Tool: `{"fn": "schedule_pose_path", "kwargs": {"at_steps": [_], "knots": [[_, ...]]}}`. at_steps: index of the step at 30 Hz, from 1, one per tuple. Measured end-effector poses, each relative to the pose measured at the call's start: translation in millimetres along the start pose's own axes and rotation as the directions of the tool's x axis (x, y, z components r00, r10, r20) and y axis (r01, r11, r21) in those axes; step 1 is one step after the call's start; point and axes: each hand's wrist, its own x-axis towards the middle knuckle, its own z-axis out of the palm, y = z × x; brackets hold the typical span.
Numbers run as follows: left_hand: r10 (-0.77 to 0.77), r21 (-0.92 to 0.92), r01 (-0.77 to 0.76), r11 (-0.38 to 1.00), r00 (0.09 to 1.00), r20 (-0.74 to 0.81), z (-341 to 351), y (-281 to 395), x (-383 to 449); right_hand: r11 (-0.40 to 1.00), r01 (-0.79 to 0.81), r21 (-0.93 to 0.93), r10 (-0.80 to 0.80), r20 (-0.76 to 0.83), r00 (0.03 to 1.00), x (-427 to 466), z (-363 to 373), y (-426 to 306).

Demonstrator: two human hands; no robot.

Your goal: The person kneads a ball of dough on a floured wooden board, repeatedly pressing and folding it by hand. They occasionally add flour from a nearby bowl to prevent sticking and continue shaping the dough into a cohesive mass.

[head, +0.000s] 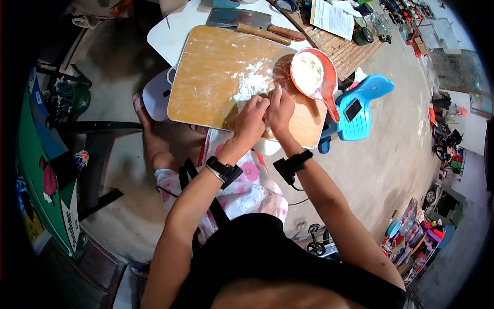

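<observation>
My left hand [251, 116] and my right hand [280, 109] meet over the near right part of a wooden board [204, 77]. Their fingers are curled close together, and whatever may be between them is hidden. White flour [251, 83] is scattered on the board just beyond my hands. A red plastic ladle [329, 83] holding white flour or dough rests at the board's right edge, its handle towards me. Along the far edge lie a cleaver [241, 17] with a wooden handle and a wooden rolling pin [263, 34].
A white table [166, 36] extends beyond the board. At the right stands a blue plastic chair [357, 119] with a phone [352, 110] on it. Beyond the ladle, a wooden surface [332, 48] bears a printed sheet [332, 19] and glass jars [362, 36].
</observation>
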Motion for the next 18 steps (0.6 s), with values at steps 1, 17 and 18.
{"fn": "schedule_pose_path", "kwargs": {"at_steps": [1,17,18], "knots": [[0.008,-0.048,-0.01,0.999,0.999,-0.05,1,-2,2,0.991,0.132,-0.019,-0.133,-0.081,0.988,-3,5,3],[-0.333,-0.225,0.301,0.927,0.935,-0.121,19,-19,6,0.949,0.313,-0.045,-0.317,-0.128,0.94,46,20,17],[-0.338,-0.229,0.305,0.924,0.933,-0.12,18,-17,9,0.954,0.298,0.006,-0.296,-0.118,0.948,46,18,18]]}}
